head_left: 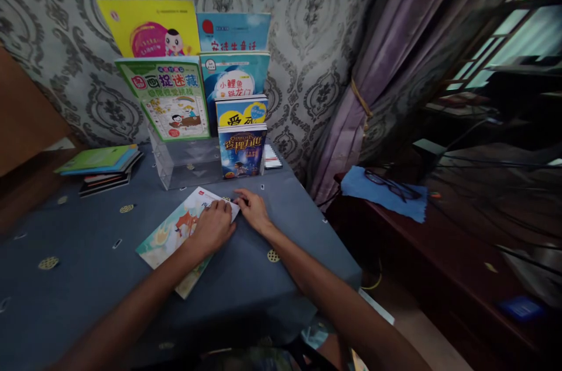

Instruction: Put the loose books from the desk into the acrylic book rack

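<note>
A thin picture book (175, 227) with a pale cover and an orange figure lies slanted on the cloth-covered table. My left hand (215, 224) rests palm down on its cover, the fingers laid over the upper right part and wrapped round nothing. At the book's right corner is my right hand (252, 210), its thumb and forefinger closed on that corner. Just beyond stands a clear tiered book rack (188, 166). It carries a green book (175, 107), a yellow book (153, 26), a dark blue book (242, 154) and several others.
Several books lie in a stack (105, 163) at the table's left back. Past the table's right edge, glasses (390, 184) lie on a blue cloth (355, 184) on a dark red cabinet (395, 230). A purple curtain (369, 67) hangs beside the patterned wall (302, 20).
</note>
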{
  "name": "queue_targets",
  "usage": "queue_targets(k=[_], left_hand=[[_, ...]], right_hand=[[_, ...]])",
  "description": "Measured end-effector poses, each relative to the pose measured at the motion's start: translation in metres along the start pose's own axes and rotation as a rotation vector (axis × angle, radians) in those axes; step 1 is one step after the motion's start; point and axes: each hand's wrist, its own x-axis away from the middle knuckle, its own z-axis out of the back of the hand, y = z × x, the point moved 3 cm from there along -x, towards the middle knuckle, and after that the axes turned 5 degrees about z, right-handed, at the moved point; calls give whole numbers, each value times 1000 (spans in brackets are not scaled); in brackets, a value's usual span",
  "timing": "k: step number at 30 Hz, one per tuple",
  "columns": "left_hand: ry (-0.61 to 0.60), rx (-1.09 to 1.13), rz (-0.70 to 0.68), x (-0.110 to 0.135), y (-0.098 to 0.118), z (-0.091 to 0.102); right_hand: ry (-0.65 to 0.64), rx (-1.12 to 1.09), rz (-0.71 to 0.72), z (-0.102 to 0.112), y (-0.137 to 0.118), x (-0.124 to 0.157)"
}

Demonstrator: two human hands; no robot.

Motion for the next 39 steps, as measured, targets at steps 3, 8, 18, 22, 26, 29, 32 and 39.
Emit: queue_targets(k=[3,8,18,22,26,29,32,39], left_hand=[[-5,-10,5,-1,3,1],[-4,-13,9,-2,4,1],[-9,9,17,-2,0,4],[-10,6,32,-4,0,5],[-23,-5,25,-4,1,7],[-24,1,13,-4,1,9],[-19,9,27,-3,0,10],[15,9,13,-1,0,3]], right_hand=[[-11,-24,11,3,1,-1],[-5,-48,10,4,2,-2],[15,-153,-11,8,5,-4],[56,-230,-24,7,8,-5],[80,-285,-14,9,7,-4],[118,-249,40,15,3,-3],[130,-178,86,19,-5,-2],[51,114,126,18,-18,4]])
